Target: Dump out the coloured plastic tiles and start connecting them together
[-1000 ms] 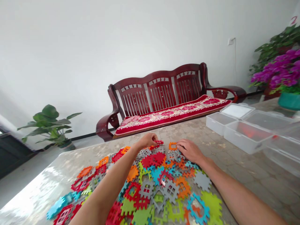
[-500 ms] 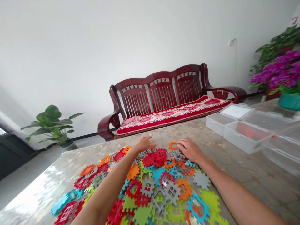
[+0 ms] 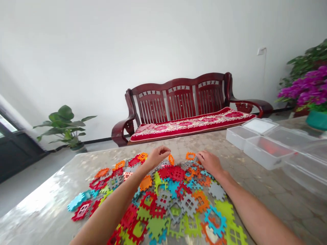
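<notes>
My left hand (image 3: 158,156) is over the far side of a pile of plastic interlocking tiles. Its fingers are closed in a pinch, and an orange interlocking tile (image 3: 171,159) stands tilted on edge at the fingertips. My right hand (image 3: 211,162) rests at the pile's far right edge with fingers curled together; their tips are partly hidden. Just left of them lies an orange frame tile (image 3: 190,156). Nearer me are red tiles (image 3: 177,173), grey window tiles (image 3: 189,203), a blue ring tile (image 3: 216,221) and green tiles (image 3: 156,227), overlapping one another.
Clear plastic boxes (image 3: 265,149) with open lids stand on the stone-patterned table (image 3: 276,194) at right, one with something red inside. Behind the table is a dark wooden bench (image 3: 178,98) with a red runner. Purple flowers (image 3: 304,86) stand at far right, a potted plant (image 3: 65,126) at left.
My left hand has drawn its fingers together, and the orange tile beneath it is now tilted up on edge. My right hand has stayed nearly in place. The view has shifted slightly.
</notes>
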### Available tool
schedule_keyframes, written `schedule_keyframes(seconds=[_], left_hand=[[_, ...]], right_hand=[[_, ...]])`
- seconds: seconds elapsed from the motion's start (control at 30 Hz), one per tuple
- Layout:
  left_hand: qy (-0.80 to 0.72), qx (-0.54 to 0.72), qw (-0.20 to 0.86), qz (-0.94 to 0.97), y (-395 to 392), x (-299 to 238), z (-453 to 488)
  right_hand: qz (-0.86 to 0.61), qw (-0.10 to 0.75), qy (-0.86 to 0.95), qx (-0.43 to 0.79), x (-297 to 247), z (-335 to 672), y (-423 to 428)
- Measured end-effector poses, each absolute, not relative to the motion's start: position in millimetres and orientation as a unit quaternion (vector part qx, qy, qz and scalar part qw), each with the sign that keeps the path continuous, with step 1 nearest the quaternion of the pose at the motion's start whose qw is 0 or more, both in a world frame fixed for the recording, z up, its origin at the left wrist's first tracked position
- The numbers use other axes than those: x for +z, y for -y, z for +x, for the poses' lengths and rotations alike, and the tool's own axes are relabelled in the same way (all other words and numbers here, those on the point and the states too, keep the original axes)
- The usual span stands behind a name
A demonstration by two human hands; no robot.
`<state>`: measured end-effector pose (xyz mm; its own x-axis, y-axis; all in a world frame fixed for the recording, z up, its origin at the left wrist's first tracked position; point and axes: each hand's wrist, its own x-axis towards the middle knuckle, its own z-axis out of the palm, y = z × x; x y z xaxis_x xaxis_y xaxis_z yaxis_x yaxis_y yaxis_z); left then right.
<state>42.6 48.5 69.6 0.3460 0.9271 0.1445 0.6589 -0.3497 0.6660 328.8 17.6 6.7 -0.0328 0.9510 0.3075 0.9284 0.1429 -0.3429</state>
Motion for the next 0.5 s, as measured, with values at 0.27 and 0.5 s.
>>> schedule_keyframes(seconds=[0.27,0.5], left_hand=[[-0.496,0.113,0.12,0.852,85,73,-65],[-0.544,0.051,0.097,0.832,155,41,-90]], right_hand=[[-0.632,0.228,0.721,0.167,9,350,-33],[-0.507,0.212,0.828,0.112,36,320,29]])
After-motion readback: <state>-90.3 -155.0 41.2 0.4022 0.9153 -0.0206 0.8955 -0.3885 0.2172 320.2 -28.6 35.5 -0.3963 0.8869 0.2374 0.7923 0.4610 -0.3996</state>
